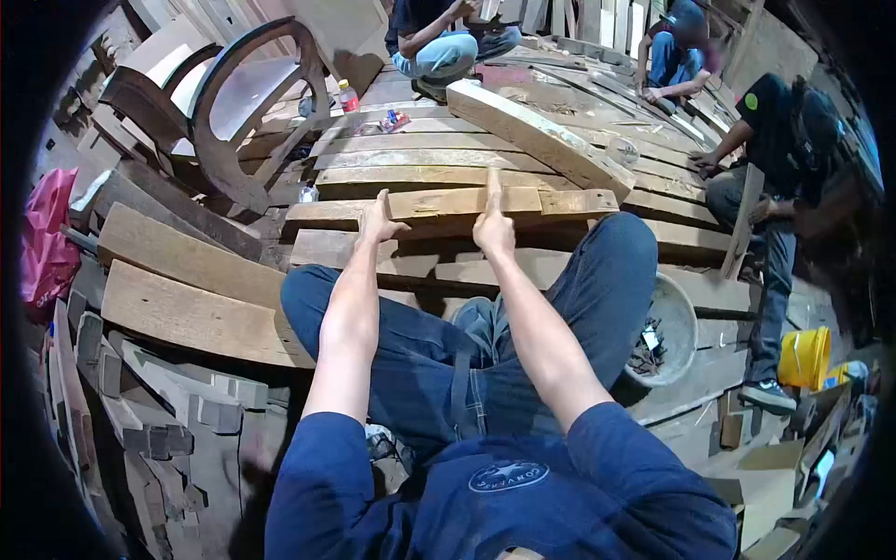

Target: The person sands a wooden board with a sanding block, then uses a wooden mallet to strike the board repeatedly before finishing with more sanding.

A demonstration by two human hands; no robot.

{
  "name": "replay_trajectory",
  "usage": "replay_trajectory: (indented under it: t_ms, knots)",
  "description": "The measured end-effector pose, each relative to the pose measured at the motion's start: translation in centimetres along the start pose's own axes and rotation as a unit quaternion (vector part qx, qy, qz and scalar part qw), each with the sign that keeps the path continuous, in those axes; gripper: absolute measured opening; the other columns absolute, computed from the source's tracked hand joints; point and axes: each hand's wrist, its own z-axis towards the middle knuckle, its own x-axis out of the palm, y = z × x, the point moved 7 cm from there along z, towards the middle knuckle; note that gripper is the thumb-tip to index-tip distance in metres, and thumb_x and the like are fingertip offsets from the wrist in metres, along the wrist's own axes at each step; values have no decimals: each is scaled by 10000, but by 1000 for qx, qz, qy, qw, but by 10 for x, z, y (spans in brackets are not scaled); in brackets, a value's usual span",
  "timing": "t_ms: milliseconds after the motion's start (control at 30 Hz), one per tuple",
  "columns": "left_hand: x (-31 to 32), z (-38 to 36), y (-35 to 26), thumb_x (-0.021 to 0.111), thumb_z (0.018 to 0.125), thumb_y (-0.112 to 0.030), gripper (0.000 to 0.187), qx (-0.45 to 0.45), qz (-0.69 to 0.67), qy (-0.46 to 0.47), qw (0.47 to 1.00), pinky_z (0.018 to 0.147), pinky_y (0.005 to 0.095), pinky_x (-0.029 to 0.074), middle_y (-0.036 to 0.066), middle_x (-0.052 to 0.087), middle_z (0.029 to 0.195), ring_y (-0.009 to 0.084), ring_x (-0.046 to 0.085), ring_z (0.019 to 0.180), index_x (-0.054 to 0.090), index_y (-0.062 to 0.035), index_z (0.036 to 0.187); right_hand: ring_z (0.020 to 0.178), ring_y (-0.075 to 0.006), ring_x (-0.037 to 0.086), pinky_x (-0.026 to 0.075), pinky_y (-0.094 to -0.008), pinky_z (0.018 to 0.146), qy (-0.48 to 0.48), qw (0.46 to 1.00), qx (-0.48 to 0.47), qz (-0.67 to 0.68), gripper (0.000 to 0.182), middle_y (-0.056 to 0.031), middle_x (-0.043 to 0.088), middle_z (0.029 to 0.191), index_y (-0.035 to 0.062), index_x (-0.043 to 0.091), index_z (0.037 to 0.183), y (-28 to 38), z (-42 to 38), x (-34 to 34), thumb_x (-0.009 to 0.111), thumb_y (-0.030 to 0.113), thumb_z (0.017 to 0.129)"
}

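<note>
A short, rough piece of wood [443,203] lies crosswise before my knees, over the slats. My left hand [377,222] is at its left end, fingers against the end and thumb pointing right along the near side. My right hand [495,224] grips it further right, with the fingers curled and one digit stretched up across the wood. The undersides of both hands are hidden. Another wooden length [579,203] continues to the right of the piece. Beyond it a thick squared beam [537,135] rests at a slant on the slats.
A bucket [688,322] of small dark metal pieces stands by my right knee. Curved planks [196,313] lie left, near a curved wooden frame [210,121]. Co-workers sit ahead and right; one person's leg [777,299] is near a yellow container [805,357]. A bottle [348,97] stands behind.
</note>
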Motion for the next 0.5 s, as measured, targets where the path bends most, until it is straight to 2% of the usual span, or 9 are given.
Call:
replay_trajectory:
  t_ms: [67,133,167,267,333,400,433,467,500]
  knots:
    - [0,-1,-4,933,535,-307,1125,-5,17,5,1000,976,428,496,237,647,1191,364,623,1125,361,-33,1464,943,-455,671,529,-536,869,133,983,-123,19,755,-307,666,1044,379,95,1540,43,-30,9,509,220,929]
    - [-11,-8,-13,928,533,-302,1126,-36,16,27,999,969,431,498,247,646,1182,369,625,1117,359,-24,1464,1000,-460,651,507,-529,928,224,960,-167,-16,760,-314,645,1104,411,104,1532,41,-34,63,518,250,915]
    - [-4,-2,-6,934,528,-329,1149,-5,13,2,1000,969,431,497,252,645,1181,374,623,1117,349,-21,1468,1035,-445,644,503,-520,945,252,958,-131,-42,733,-298,647,1124,400,148,1530,50,-45,45,526,285,912]
    - [-6,-6,-8,936,536,-345,1164,-14,32,11,999,975,432,494,246,640,1198,373,612,1138,331,-28,1479,915,-450,670,542,-513,845,140,985,-103,-24,563,-294,675,965,233,375,1461,39,-21,23,542,308,928]
    - [2,-3,-2,943,526,-385,1193,-16,12,22,1000,980,437,490,245,628,1224,385,596,1156,321,-34,1483,923,-438,676,540,-515,845,105,979,158,74,508,-288,682,911,201,421,1414,-38,24,16,530,300,928]
    - [3,-2,0,944,523,-394,1199,-42,40,44,997,980,433,490,243,624,1234,390,595,1156,320,-37,1483,955,-433,671,536,-520,858,88,985,139,43,594,-264,682,1002,267,321,1480,-34,22,15,524,296,922]
    - [2,-1,-4,945,527,-394,1197,-10,64,25,998,976,426,495,244,623,1234,393,596,1153,319,-25,1479,972,-430,668,534,-522,864,78,988,127,28,644,-252,683,1048,300,272,1513,-27,21,13,521,294,919]
    - [-2,0,-5,944,532,-390,1194,-10,72,31,997,976,425,495,241,623,1235,388,597,1154,317,-20,1478,922,-453,669,536,-534,836,88,996,2,-3,685,-288,672,1019,266,222,1534,18,-11,-15,514,262,915]
    - [-5,1,-7,942,536,-386,1190,-12,78,37,996,977,424,496,239,623,1236,383,598,1156,315,-15,1477,885,-471,667,530,-553,825,123,990,-59,35,731,-344,649,985,297,166,1547,20,-16,18,518,234,909]
